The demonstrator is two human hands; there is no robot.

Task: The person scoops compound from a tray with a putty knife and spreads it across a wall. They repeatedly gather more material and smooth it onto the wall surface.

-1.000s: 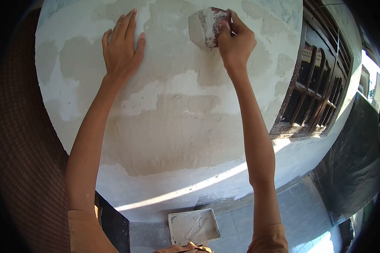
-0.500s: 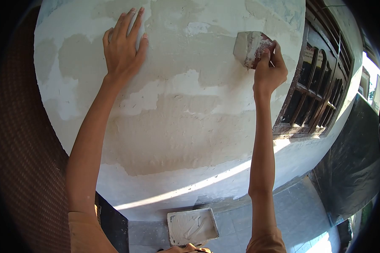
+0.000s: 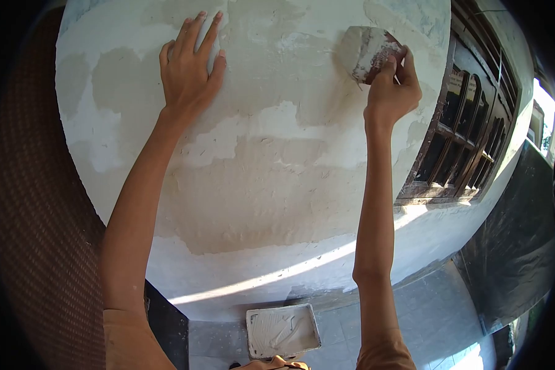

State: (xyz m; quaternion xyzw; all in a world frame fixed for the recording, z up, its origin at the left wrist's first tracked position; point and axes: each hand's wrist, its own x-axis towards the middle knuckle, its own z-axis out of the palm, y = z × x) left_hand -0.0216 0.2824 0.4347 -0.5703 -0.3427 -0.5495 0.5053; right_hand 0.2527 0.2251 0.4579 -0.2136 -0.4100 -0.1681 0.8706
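My left hand (image 3: 191, 77) lies flat against the wall (image 3: 262, 191) at the upper left, fingers spread, holding nothing. In my right hand (image 3: 391, 92) is a putty scraper (image 3: 376, 57), pinched between thumb and fingers at the upper right. The scraper is dark red and caked with pale putty, and its broad edge points left at the wall. Beige-grey putty patches cover much of the white wall, some with rough ridges. Below, on the floor, stands a shallow tray (image 3: 315, 327) with putty spread inside it.
A dark wooden window (image 3: 456, 132) with glass panes is just right of my right hand. Woven brown matting (image 3: 37, 203) borders the wall on the left. A black sheet (image 3: 515, 240) hangs at the lower right, beside the grey tiled floor (image 3: 425, 308).
My right hand has moved the scraper up along the wall. The white patch near the top middle now looks more smeared over. My left hand stays on the wall; the view has shifted slightly.
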